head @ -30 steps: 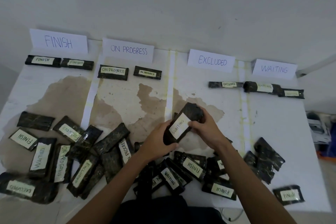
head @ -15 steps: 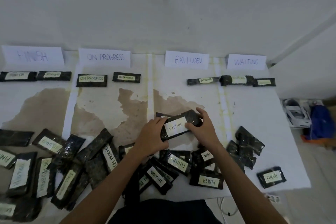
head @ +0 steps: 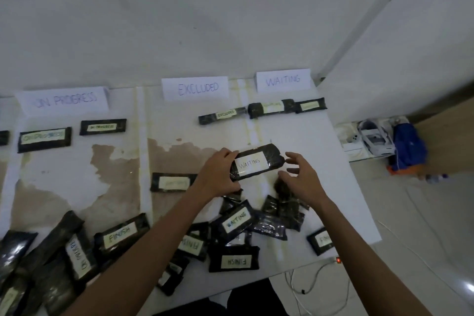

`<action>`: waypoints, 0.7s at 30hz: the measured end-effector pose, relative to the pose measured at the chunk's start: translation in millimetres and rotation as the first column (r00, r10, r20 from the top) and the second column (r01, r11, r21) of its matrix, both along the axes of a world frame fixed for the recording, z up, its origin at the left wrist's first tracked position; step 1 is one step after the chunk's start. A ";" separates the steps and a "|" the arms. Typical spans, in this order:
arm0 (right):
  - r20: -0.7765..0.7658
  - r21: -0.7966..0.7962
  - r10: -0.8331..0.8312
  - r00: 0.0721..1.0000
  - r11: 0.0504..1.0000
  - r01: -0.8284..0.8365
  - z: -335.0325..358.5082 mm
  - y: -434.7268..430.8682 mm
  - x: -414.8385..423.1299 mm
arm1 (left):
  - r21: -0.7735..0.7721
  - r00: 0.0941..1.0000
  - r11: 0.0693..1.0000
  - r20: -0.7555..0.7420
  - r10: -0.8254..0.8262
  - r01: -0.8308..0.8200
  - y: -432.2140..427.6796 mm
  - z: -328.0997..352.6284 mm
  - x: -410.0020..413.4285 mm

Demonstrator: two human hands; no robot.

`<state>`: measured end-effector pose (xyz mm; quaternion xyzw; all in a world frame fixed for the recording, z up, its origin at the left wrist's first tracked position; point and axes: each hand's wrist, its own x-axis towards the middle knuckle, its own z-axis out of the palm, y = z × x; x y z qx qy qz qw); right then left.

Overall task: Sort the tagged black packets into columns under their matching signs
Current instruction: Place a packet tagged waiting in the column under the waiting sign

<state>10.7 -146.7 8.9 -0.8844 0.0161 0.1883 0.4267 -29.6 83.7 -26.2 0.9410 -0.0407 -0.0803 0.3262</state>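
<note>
Heads up: only your left hand (head: 218, 174) is pinching the WAITING packet (head: 252, 163) by one end, and your right hand (head: 304, 179) is spread just beside it. It's near the column line, so a sloppy drop could land it under the EXCLUDED sign (head: 196, 88) rather than the WAITING sign (head: 282, 81).

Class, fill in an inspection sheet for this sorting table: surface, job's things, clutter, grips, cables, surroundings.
Surface: white table, brown stains, taped column lines.
Job's things: WAITING packet held over the table; sorted packets lie under the WAITING sign, EXCLUDED sign and ON PROGRESS sign.
Clutter: unsorted packets heaped at the near edge.
Grips: left hand holds the packet's end; right hand open beside it.
Cables: white cable past the table's near edge.
Surroundings: blue bag on the floor, right.
</note>
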 end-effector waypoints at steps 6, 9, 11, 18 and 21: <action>0.063 -0.049 0.084 0.994 0.995 -0.081 -20.4 -60.0 39.8 | 0.013 0.999 0.999 -0.008 -0.034 0.034 -62.0 -13.1 59.3; 0.063 -0.065 0.089 0.994 0.994 -0.085 -31.1 -80.7 63.5 | 0.016 0.999 0.999 -0.006 -0.033 0.033 -87.0 -22.2 90.3; 0.062 -0.071 0.066 0.996 0.996 -0.061 -39.0 -95.3 82.1 | 0.016 0.999 0.999 0.002 -0.033 0.033 -105.2 -27.2 112.7; 0.092 -0.092 0.023 0.996 0.996 -0.014 -59.3 -137.1 143.2 | 0.036 0.998 0.999 0.046 -0.040 0.039 -156.4 -46.1 179.7; 0.105 -0.083 0.005 0.994 0.997 0.004 -65.3 -152.0 161.3 | 0.032 0.995 0.998 0.077 -0.057 0.055 -170.2 -52.2 197.1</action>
